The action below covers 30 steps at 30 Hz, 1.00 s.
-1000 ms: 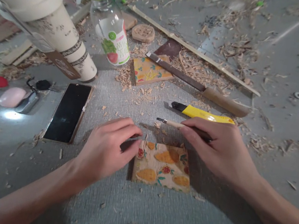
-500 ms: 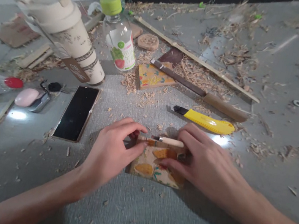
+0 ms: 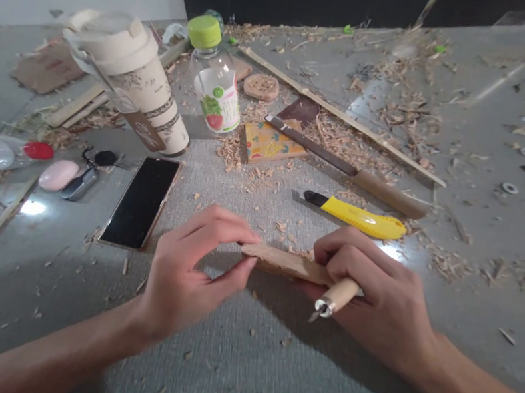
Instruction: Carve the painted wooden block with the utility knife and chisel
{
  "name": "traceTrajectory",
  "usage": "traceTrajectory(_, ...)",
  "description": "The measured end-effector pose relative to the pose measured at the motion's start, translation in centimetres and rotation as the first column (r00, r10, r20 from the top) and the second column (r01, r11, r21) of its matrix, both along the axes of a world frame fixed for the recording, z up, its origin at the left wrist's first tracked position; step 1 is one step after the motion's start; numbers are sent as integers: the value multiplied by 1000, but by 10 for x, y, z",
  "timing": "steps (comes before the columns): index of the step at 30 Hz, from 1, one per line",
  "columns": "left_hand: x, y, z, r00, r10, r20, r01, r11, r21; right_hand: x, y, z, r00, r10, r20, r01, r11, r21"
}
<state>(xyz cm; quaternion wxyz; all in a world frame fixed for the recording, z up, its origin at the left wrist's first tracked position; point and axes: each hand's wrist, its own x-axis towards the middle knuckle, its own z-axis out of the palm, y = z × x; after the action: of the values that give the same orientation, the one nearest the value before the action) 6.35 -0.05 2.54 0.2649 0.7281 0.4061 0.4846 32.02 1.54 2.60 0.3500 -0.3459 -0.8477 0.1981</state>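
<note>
A small wooden tile (image 3: 284, 263) is lifted off the grey mat (image 3: 244, 356) and tipped so its bare edge and underside face me. My left hand (image 3: 193, 272) pinches its left end with thumb and fingers. My right hand (image 3: 372, 294) grips its right end and also holds a wooden-handled carving tool (image 3: 333, 298), whose metal tip points down toward me. The painted side of the tile is hidden.
Beyond the hands lie a yellow utility knife (image 3: 360, 217), a long wood-handled knife (image 3: 349, 168), a second painted tile (image 3: 272, 144), a green-capped bottle (image 3: 214, 80), a cream tumbler (image 3: 130, 82) and a black phone (image 3: 141, 201). Wood shavings and thin sticks are scattered around.
The tile lay flat on the mat with its painted fruit side up; both hands have lifted and turned it on edge. The carving tool has swung round to point toward me.
</note>
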Motion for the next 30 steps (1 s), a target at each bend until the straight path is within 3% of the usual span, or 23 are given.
traceTrajectory(4,0,2,-2,1000,-22,-14,23,996,92,3,2,-2,999,29,-35,-28,1000,12)
traceTrajectory(7,2,1,-1,1000,14,-12,-13,997,80,5,1,-3,998,20,-55,-24,998,-62)
traceTrajectory(9,2,-1,0,998,50,36,-49,998,-35,4,-1,-2,998,-21,-62,8,978,-209)
traceTrajectory(11,2,-2,1,986,69,151,-22,956,-293,1,-3,-1,995,-80,-65,45,905,-423)
traceTrajectory(12,2,-3,1,974,67,215,39,890,-454,-1,-4,-1,991,-112,-67,60,849,-525)
traceTrajectory(14,3,-4,2,946,42,322,211,673,-709,-6,-7,-1,984,-161,-78,70,744,-664)
traceTrajectory(16,6,-6,2,924,4,383,335,473,-815,-10,-8,-1,980,-181,-76,73,696,-714)
traceTrajectory(17,8,-7,1,913,-6,409,372,424,-825,-11,-7,-1,982,-177,-63,80,698,-712)
traceTrajectory(18,10,-7,1,902,-7,431,395,414,-820,-12,-6,-1,985,-165,-44,89,716,-692)
traceTrajectory(20,13,-10,1,890,17,456,398,458,-795,-10,-3,-1,989,-148,13,128,809,-574)
traceTrajectory(23,16,-13,2,889,62,454,354,536,-766,-1,2,0,975,-196,102,216,940,-264)
traceTrajectory(25,17,-14,2,892,66,446,339,554,-760,4,3,0,967,-193,166,217,967,-135)
traceTrajectory(30,19,-15,1,898,66,435,325,566,-757,8,-7,0,962,-44,270,73,993,-97)
